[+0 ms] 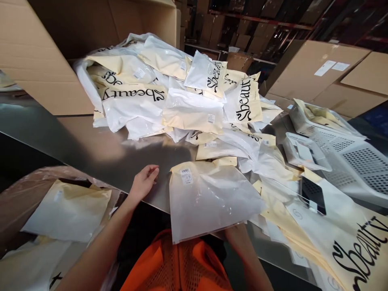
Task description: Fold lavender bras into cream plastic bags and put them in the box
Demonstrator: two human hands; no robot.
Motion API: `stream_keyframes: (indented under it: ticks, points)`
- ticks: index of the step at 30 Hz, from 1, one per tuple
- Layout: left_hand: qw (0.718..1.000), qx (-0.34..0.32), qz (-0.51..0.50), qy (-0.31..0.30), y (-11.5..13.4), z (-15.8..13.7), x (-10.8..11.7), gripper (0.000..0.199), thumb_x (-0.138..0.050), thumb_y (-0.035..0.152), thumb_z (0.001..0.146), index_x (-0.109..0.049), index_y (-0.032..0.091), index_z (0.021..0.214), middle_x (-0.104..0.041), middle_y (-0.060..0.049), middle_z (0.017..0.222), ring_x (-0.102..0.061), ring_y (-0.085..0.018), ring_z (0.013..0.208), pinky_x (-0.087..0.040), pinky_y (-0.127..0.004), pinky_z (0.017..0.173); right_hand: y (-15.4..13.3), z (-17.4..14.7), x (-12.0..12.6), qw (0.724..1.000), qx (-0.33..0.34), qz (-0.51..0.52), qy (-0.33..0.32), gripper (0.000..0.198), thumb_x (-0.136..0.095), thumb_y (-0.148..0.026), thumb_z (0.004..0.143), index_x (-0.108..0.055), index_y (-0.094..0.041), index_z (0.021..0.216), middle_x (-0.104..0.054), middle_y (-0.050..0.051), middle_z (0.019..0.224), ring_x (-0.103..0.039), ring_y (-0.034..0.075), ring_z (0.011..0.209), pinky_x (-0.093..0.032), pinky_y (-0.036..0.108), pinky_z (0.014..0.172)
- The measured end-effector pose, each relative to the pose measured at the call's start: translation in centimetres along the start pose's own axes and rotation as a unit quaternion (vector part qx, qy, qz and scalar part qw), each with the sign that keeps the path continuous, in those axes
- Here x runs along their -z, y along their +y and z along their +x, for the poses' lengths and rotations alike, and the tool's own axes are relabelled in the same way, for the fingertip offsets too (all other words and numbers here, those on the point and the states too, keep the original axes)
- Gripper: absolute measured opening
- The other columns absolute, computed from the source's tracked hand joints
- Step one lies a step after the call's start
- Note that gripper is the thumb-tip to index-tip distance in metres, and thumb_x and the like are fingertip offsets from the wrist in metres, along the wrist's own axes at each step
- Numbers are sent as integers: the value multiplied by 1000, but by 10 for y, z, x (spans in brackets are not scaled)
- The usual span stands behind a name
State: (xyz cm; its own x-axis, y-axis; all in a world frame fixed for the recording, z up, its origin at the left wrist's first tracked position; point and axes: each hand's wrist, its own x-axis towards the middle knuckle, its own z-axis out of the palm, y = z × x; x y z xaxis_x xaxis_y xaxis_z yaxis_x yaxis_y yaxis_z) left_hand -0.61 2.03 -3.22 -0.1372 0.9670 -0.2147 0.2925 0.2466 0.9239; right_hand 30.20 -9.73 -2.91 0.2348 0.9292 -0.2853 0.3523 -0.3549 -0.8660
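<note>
Closest in, a frosted poly garment bag (209, 200) overhangs the steel table's near edge (100, 153), label end up. The right hand (235, 232) sits under its lower corner, mostly hidden, so its grip can't be told; probably supporting the overhang. Left hand (144, 181) rests on the table edge just beside the bag, fingers loosely curled, holding nothing. Beyond, a heap of "Sbeauty" bags (169, 97) spills from a tipped carton (45, 52). White plastic baskets (339, 149) far right.
</note>
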Motion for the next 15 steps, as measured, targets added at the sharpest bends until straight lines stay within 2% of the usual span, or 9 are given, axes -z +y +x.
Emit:
stream_keyframes:
  ticks: [1, 3, 5, 7, 9, 12, 14, 15]
  points:
    - [999, 19, -12, -27, 1, 13, 0, 47, -54, 57, 79, -59, 19, 106, -66, -9, 101, -64, -18, 75, -54, -30, 62, 2, -9, 5, 999, -2, -33, -9, 25, -61, -43, 76, -71, -23, 87, -69, 14, 99, -57, 37, 103, -43, 50, 92]
    - [995, 43, -17, -85, 3, 30, -9, 50, -57, 59, 76, -61, 17, 102, -67, -8, 91, -61, -15, 59, -48, -26, 49, 3, -32, 12, 994, -18, -74, -81, 27, -57, -44, 78, -71, -21, 82, -70, 11, 85, -62, 33, 86, -46, 44, 79]
    - [988, 59, -11, -143, 5, 35, -22, 50, -59, 63, 72, -61, 15, 86, -65, -6, 75, -56, -13, 49, -41, -24, 41, 3, -52, 9, 980, -55, -38, -188, 38, -50, -51, 86, -71, -20, 80, -69, 8, 75, -62, 27, 72, -46, 36, 68]
    - [982, 56, 6, -180, 7, 33, -35, 50, -56, 67, 72, -55, 17, 72, -58, -2, 62, -55, -13, 46, -36, -22, 39, 2, -65, -7, 968, -70, 22, -238, 51, -40, -60, 91, -69, -19, 79, -68, 6, 73, -61, 23, 69, -46, 33, 66]
    - [981, 39, 36, -188, 7, 28, -43, 49, -50, 67, 76, -48, 20, 67, -53, 0, 57, -54, -13, 46, -34, -22, 40, 1, -68, -31, 973, -61, 54, -215, 56, -37, -65, 91, -67, -19, 79, -69, 7, 79, -63, 24, 76, -47, 32, 74]
    - [978, -7, 112, -178, 6, 20, -45, 43, -42, 59, 85, -44, 22, 64, -51, 1, 53, -51, -14, 45, -35, -25, 45, 2, -60, -61, 982, -43, 129, -132, 54, -43, -65, 90, -68, -18, 91, -70, 9, 94, -62, 27, 97, -46, 33, 87]
    - [972, -48, 172, -155, 4, 19, -39, 40, -40, 50, 89, -43, 23, 60, -47, 1, 47, -50, -17, 49, -38, -27, 54, 4, -54, -62, 977, -56, 190, -78, 54, -50, -65, 86, -68, -16, 99, -71, 10, 99, -61, 28, 102, -47, 34, 88]
    - [968, -66, 200, -139, 4, 19, -32, 38, -41, 45, 89, -43, 23, 58, -45, 1, 46, -51, -18, 52, -39, -29, 59, 6, -51, -56, 975, -68, 204, -54, 54, -53, -65, 82, -68, -16, 97, -71, 10, 96, -62, 29, 99, -48, 34, 85]
